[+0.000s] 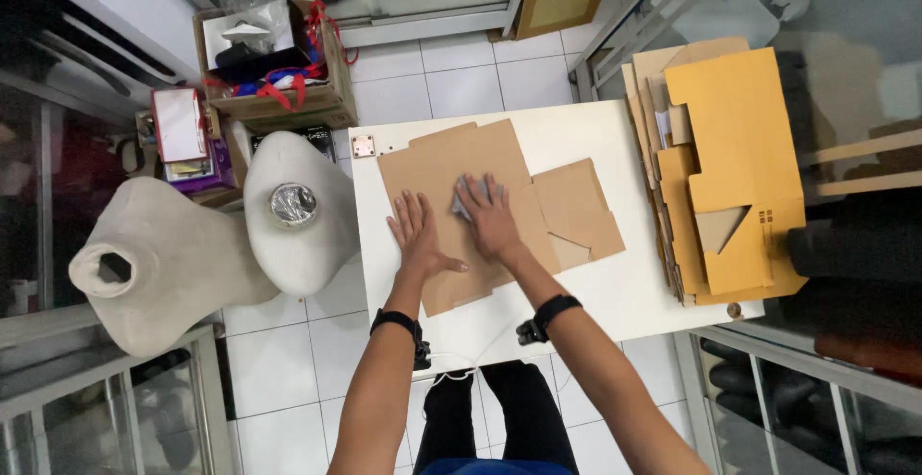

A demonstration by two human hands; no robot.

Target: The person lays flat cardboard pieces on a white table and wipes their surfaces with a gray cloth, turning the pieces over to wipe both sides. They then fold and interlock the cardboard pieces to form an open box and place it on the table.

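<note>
On the white desk (595, 292) we are pressing a flat brown cardboard sheet (451, 163) down with both hands. Our left hand (419, 235) is lying spread, palm down, on the sheet's near part, and our right hand (490, 218) is resting just beside it, fingers spread over a small grey pad (462, 194). A stack of yellow-brown cardboard blanks (730, 148) is sitting at the desk's right edge, and two pale mannequin torsos (206, 244) are standing on the floor to our left.

Flat cardboard (490, 206) on table (615, 292) ctr; cardboard stack (730, 168) right, prob. overhanging.
</note>
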